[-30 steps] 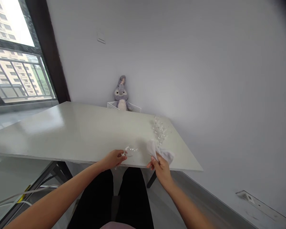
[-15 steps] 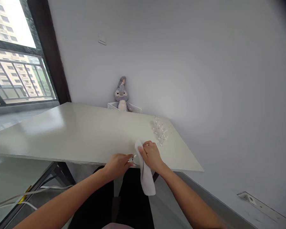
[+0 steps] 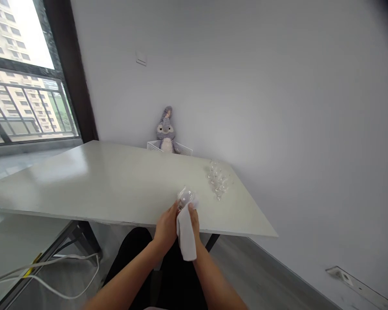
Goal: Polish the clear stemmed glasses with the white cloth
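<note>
A clear, shiny glass-like object (image 3: 186, 197) is held between my two hands over the table's front edge. My left hand (image 3: 167, 224) is closed round its left side. On the right, my right hand (image 3: 194, 218) is closed on a white cloth (image 3: 186, 237), which lies against the near side of the clear object and hangs down toward my lap. Several clear pieces (image 3: 218, 180) stand grouped on the right part of the white table (image 3: 116, 185).
A grey plush rabbit (image 3: 166, 133) sits in a white basket (image 3: 185, 150) at the table's back edge, against the wall. White cables (image 3: 64, 296) hang at the lower left. A power strip (image 3: 355, 282) is at the lower right.
My hands have come together, with the right hand moving left. The clear object is now raised upright between them, and the cloth has shifted left with it.
</note>
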Tool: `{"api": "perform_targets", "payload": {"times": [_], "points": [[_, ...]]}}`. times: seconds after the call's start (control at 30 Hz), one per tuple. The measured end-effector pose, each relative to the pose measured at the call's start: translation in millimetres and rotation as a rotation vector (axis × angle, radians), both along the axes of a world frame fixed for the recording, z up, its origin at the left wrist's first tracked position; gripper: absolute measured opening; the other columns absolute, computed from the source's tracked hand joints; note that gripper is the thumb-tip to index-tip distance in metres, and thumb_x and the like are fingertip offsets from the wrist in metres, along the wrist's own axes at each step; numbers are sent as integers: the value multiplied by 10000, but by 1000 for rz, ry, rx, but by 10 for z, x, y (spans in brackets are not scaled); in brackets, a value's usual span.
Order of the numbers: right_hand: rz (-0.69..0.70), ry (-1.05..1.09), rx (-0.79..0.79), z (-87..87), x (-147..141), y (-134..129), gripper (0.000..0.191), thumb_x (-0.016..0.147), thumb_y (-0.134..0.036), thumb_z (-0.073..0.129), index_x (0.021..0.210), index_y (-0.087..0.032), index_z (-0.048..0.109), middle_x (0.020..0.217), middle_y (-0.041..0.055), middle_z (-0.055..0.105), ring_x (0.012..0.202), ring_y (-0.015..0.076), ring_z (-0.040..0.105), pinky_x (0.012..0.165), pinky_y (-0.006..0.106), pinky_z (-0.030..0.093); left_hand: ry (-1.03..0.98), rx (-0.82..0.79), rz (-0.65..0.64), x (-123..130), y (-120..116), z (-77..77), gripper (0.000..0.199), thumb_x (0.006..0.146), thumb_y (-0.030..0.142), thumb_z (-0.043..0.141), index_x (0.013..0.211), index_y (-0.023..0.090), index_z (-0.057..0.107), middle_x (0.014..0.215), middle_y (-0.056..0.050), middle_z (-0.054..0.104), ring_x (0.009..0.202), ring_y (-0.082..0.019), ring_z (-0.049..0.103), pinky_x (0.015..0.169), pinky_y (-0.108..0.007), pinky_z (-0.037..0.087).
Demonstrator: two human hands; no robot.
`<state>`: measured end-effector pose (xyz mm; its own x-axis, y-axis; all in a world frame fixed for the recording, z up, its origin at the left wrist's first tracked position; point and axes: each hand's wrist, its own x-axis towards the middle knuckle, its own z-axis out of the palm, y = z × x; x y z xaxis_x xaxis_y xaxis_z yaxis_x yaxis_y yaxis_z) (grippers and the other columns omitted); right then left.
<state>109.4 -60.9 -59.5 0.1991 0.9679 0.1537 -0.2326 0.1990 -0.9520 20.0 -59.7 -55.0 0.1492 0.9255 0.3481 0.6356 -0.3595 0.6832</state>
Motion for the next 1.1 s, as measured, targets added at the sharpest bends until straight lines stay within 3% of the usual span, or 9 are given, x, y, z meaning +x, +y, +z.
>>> {"api": "perform_targets", "payload": {"times": [0.1, 0.23, 0.4, 0.5, 0.67, 0.8, 0.93, 1.03, 1.1], "points": [[34, 44, 20, 80, -88, -26, 464, 756, -514, 512, 1021, -138, 572, 914, 92, 641, 825, 191, 594, 714, 290, 464, -87, 79, -24, 61, -50, -4, 411, 819, 271, 387, 1219, 186, 435, 1037, -113, 582, 858, -221, 568, 730, -353, 446], [105, 20, -19, 157, -44, -22, 444, 718, -463, 580, 972, -99, 613, 847, 95, 661, 760, 195, 612, 654, 277, 475, -111, 129, -53, 25, -95, 83, 276, 799, 248, 422, 1029, 200, 566, 889, -72, 564, 802, -197, 536, 714, -338, 459], [18, 2, -85, 142, 25, 1, 376, 660, -424, 637, 813, -80, 642, 596, 36, 626, 524, 147, 564, 483, 239, 437, 17, 183, -100, -82, -137, 178, 233, 765, 184, 464, 946, 218, 605, 928, -67, 521, 879, -203, 487, 775, -357, 440], [-28, 26, -90, 125, 108, 64, 388, 673, -416, 622, 873, -84, 645, 615, 34, 632, 528, 139, 560, 492, 239, 437, 31, 128, -198, -175, -138, 225, 281, 778, 168, 439, 996, 248, 598, 899, -50, 518, 816, -174, 509, 733, -321, 450], [-127, -239, -37, 79, 186, 135, 347, 718, -417, 569, 820, -97, 657, 731, 69, 664, 647, 177, 589, 583, 270, 458, -265, 72, -59, -221, -17, 287, 458, 807, 299, 468, 1256, 271, 382, 1116, -67, 534, 1029, -201, 518, 880, -379, 395], [-98, -564, 189, 51, 91, 82, 304, 745, -340, 546, 969, -156, 637, 974, 85, 646, 917, 230, 566, 800, 339, 435, -656, -173, -86, -118, 121, 305, 713, 714, 386, 600, 1310, 226, 241, 1143, -108, 552, 1100, -224, 498, 915, -396, 374], [96, -449, 185, 52, 63, 1, 299, 756, -346, 540, 988, -176, 622, 979, 68, 640, 949, 224, 551, 832, 353, 424, -909, -275, -189, -105, 147, 376, 590, 704, 379, 618, 1200, 196, 354, 1027, -100, 592, 1020, -213, 544, 883, -367, 403], [412, -113, -10, 24, 147, -70, 336, 743, -436, 555, 910, -155, 630, 782, 47, 653, 734, 187, 596, 707, 324, 466, -964, -319, -437, -171, 92, 476, 565, 699, 390, 623, 1169, 200, 375, 958, -88, 601, 1004, -235, 550, 861, -382, 418], [489, 89, -106, -23, 220, -118, 391, 668, -477, 625, 873, -144, 631, 666, 35, 630, 607, 168, 586, 623, 309, 471, -975, -379, -615, -210, 34, 540, 583, 684, 439, 624, 1163, 204, 389, 937, -89, 600, 991, -260, 558, 834, -399, 434]]}}
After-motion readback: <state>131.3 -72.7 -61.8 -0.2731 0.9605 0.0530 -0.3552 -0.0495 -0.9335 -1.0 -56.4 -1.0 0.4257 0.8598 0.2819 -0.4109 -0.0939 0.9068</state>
